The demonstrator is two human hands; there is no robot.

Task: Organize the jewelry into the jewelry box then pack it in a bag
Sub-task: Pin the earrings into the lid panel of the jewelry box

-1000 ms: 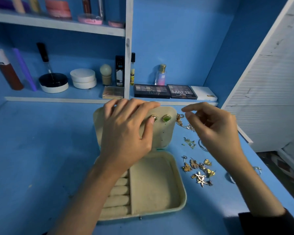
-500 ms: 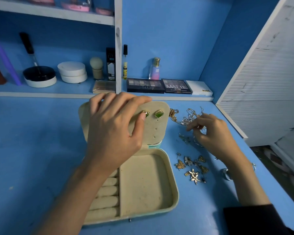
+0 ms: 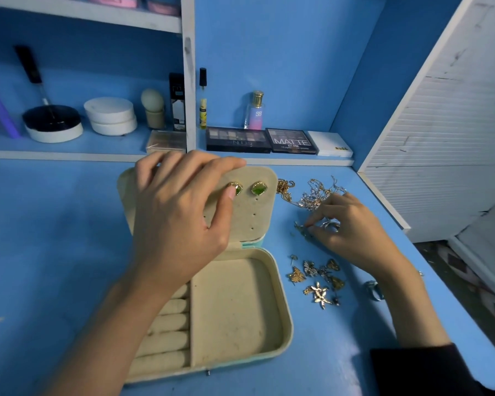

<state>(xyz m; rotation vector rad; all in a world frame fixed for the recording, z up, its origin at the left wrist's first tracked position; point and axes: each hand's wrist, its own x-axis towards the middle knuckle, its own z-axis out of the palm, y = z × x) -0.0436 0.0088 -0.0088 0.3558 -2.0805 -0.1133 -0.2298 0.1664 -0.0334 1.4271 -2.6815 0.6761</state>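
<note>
A cream jewelry box (image 3: pixel 280 304) lies open on the blue table, its lid (image 3: pixel 255 212) propped up at the back. Two green gold-rimmed stud earrings (image 3: pixel 258 187) sit pinned in the lid. My left hand (image 3: pixel 180 215) grips the lid's top edge, its thumb resting against the left stud. To the right of the box, my right hand (image 3: pixel 352 227) pinches a small earring (image 3: pixel 301 227) on the table. Several gold earrings (image 3: pixel 317 281) lie loose below it, and tangled chains (image 3: pixel 312 192) lie above it. No bag is in view.
A ring (image 3: pixel 373 290) lies by my right wrist. At the back, a low shelf carries eyeshadow palettes (image 3: pixel 237 140), a perfume bottle (image 3: pixel 255 111), round white tins (image 3: pixel 110 115) and a black dish (image 3: pixel 52 122). A white slatted panel (image 3: pixel 440 138) borders the table's right edge.
My right hand has come down from beside the lid to the table and closed its fingertips on a small earring. My left hand has kept its hold on the lid.
</note>
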